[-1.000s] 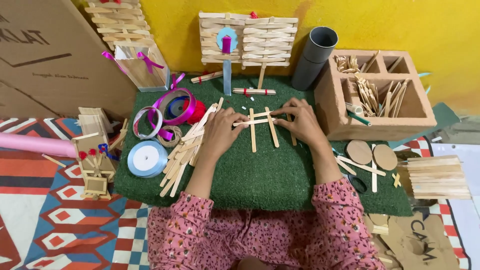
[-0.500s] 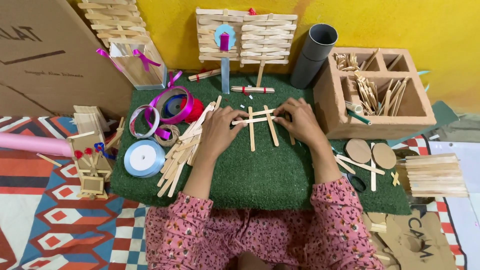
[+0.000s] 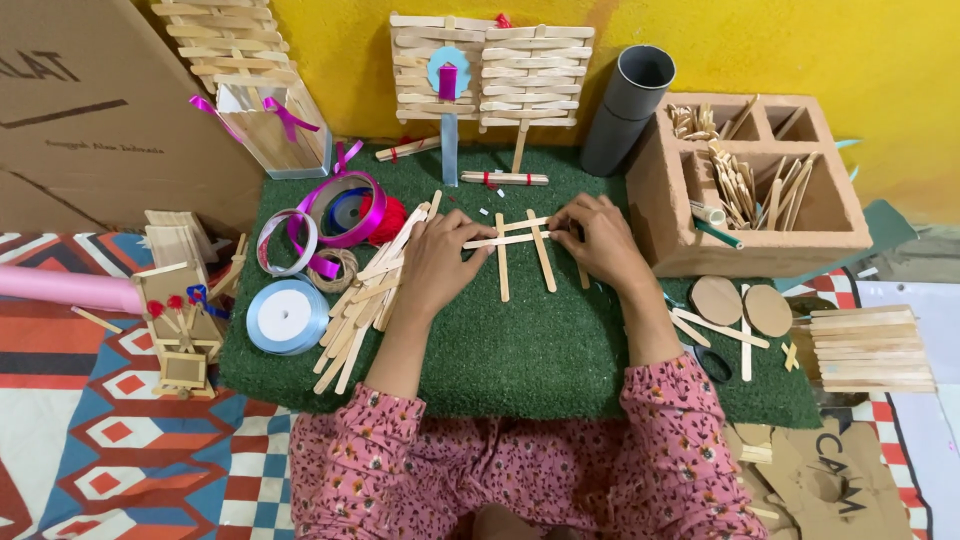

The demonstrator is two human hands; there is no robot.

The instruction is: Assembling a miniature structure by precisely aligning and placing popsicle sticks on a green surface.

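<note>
**Crosswise stick held at both ends over two uprights, rear centre of the green mat**

Working left to right, I note the loose pile of craft sticks (image 3: 365, 300) fanned beside the left forearm, towards the left half of the green mat (image 3: 540, 360). The left hand (image 3: 435, 265) lies just right of that pile, fingertips pinched narrow on the left end of the horizontal stick (image 3: 505, 240). That stick runs left to right, parallel to the mat's rear edge. It lies across two upright sticks (image 3: 522, 258) whose long axes point from the rear edge towards the near edge; a second crosspiece sits just behind it, tilted slightly. The right hand (image 3: 600, 240) closes on the right end of the same arrangement, fingers curled; I cannot tell whether it pinches the stick or only presses it down. Both hands sit equally close, one at each end, so the held stick's axis spans straight between the two grips. The compartmented box (image 3: 680, 230) stands just beyond the right hand, at the mat's right rear corner.
</note>
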